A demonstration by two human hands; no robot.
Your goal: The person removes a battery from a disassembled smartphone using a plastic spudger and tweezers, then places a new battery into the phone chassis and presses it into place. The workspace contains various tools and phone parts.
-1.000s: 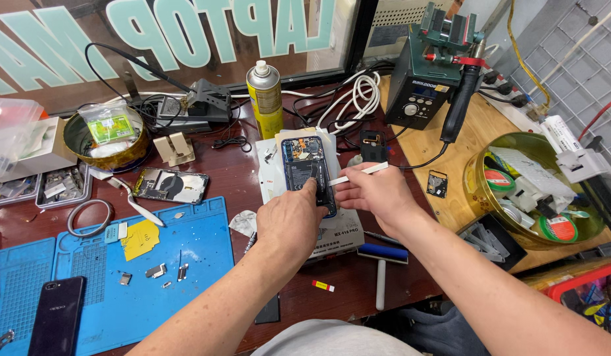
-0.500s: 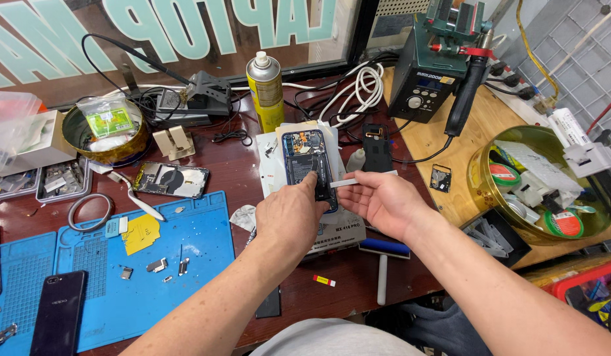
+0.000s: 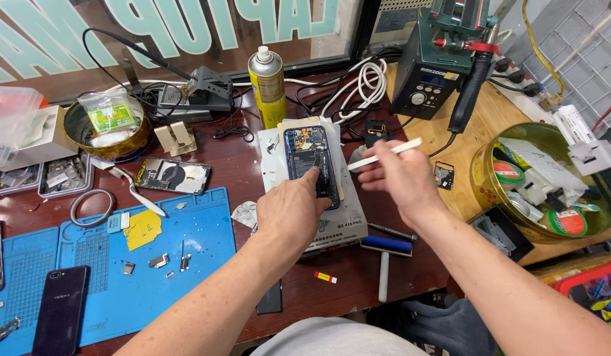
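An opened smartphone (image 3: pixel 307 150) with its back cover off lies face down on a white flat box (image 3: pixel 338 221) at the middle of the desk. My left hand (image 3: pixel 291 209) rests on the phone's lower half, fingertips pressing a small part onto its internals. To the right, raised a little above the desk, my right hand (image 3: pixel 398 179) pinches a thin white plastic pry tool (image 3: pixel 384 154) that points up and to the right, clear of the phone.
A yellow spray can (image 3: pixel 268 86) stands behind the phone. A soldering station (image 3: pixel 437 66) is at back right, a round tin of tape rolls (image 3: pixel 549 191) at right. A blue work mat (image 3: pixel 121 264) with small parts and a dark phone (image 3: pixel 60 310) lies at left. A roller (image 3: pixel 384 254) sits near the front.
My right hand has lifted the white pry tool away from the phone and moved to the right. My left hand stays pressed on the phone.
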